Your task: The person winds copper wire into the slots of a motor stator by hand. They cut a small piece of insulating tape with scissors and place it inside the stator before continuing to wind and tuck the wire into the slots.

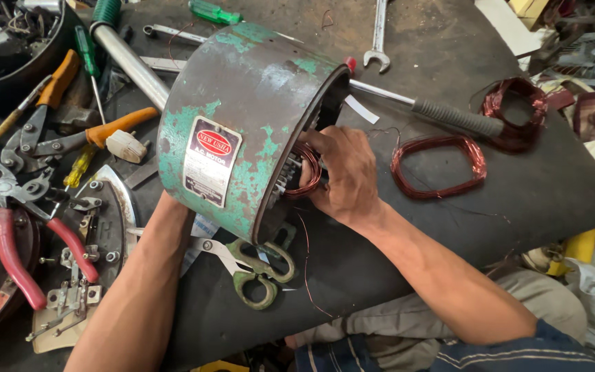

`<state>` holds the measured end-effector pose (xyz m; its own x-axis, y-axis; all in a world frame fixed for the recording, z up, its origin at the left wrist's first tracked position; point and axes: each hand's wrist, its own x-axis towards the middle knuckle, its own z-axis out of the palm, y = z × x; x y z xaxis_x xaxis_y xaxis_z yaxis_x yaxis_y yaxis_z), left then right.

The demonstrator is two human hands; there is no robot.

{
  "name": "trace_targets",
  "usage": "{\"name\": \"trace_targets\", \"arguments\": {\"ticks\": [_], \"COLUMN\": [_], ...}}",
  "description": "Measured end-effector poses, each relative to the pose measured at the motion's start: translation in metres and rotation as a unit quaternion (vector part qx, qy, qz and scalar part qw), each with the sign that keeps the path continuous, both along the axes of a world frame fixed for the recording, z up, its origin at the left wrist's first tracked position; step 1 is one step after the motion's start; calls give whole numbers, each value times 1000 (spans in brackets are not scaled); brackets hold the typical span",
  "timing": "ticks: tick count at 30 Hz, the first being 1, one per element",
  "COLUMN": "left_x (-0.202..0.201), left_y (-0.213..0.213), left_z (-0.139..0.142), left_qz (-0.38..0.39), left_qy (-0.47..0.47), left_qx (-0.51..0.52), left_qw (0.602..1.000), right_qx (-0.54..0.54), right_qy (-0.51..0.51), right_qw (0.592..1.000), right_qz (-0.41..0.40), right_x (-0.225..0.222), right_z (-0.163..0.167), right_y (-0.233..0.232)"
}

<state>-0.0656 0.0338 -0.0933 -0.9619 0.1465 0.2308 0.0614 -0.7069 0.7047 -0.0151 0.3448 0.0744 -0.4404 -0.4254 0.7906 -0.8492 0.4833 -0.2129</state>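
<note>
A worn green motor housing (242, 117) lies on its side on a dark work surface (408, 234), its open end facing right. My right hand (342, 176) is at that open end, fingers closed on a loop of copper winding wire (309, 169) pressed into the stator slots. My left forearm (153, 275) runs up behind the housing's left end; the left hand itself is hidden behind the shell. A red and white label plate (211, 160) is on the housing's side.
Two loose copper coils (439, 165) (514, 114) lie to the right, near a grey-handled tool (449, 116). Green-handled scissors (256, 265) rest under the housing. Red-handled pliers (15, 241), orange-handled pliers (70, 131), screwdrivers and a spanner (379, 38) crowd the left and back.
</note>
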Motion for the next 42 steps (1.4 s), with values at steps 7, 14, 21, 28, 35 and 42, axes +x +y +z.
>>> {"name": "trace_targets", "arguments": {"ticks": [7, 14, 21, 28, 35, 42], "left_x": [2, 3, 10, 16, 19, 16], "left_y": [-8, -17, -11, -2, 0, -1], "left_z": [-16, -38, -25, 3, 13, 10], "left_qz": [-15, 16, 13, 10, 25, 29], "left_qy": [-53, -21, -41, -54, -59, -42], "left_qx": [30, -9, 38, 65, 51, 38], "left_qw": [998, 1000, 998, 996, 997, 998], "right_qx": [36, 39, 35, 37, 28, -4], "right_qy": [-3, 41, 59, 45, 5, -52], "right_qw": [998, 998, 998, 998, 1000, 999], "right_qz": [-46, -23, -14, -17, -10, -10], "right_x": [2, -4, -11, -9, -10, -8], "right_z": [6, 11, 10, 8, 1, -7], "right_y": [0, 5, 9, 8, 6, 1]}}
